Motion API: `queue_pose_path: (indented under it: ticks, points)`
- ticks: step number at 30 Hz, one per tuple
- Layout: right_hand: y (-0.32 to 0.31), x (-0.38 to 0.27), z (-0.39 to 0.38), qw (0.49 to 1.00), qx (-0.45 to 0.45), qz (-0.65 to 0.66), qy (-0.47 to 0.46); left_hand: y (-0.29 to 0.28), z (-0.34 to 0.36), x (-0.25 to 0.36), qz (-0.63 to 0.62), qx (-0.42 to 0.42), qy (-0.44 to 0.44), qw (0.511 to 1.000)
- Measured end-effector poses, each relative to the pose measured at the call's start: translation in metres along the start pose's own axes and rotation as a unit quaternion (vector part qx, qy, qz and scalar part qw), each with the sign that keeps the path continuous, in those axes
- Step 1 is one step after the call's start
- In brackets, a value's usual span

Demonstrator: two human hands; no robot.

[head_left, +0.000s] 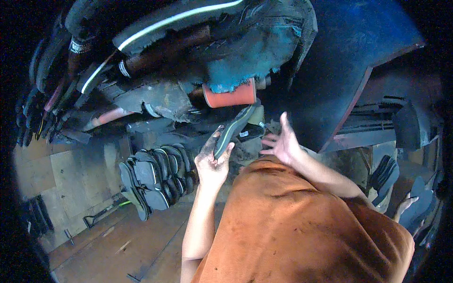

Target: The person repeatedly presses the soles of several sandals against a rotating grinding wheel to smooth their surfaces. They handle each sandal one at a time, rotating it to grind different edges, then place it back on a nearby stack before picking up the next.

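My left hand (213, 158) is closed round the near end of a dark shoe sole (231, 133) with a pale stripe along its edge. The sole tilts up and away to the right, its far end just below a red-orange roller (231, 96). Whether the two touch, I cannot tell. To the right of the sole, my right hand (285, 144) is open, thumb raised and fingers spread, with nothing in it. Between the hands, an olive and black piece (255, 123) sits behind the sole, partly hidden.
Ragged teal material (255, 59) hangs over the roller. A blue machine panel (363, 33) fills the upper right. Several stacked soles (158, 174) are at the left, more dark soles (384, 174) at the right. Another person's hand (406, 203) shows at the right edge.
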State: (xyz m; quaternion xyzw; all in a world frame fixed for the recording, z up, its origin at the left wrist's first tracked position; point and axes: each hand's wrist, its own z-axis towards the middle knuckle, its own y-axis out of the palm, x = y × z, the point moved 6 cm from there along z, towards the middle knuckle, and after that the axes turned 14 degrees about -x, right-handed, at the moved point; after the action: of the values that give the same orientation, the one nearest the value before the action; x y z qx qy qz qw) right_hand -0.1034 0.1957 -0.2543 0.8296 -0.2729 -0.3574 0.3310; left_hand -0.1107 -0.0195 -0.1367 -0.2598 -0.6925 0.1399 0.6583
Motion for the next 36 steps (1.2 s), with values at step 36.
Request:
queue_pose_path:
  ticks: [36]
  points:
    - [0.034,0.013,0.043,0.962,-0.156,0.2,0.1,-0.003,0.059,0.057,0.026,-0.076,-0.047,0.996]
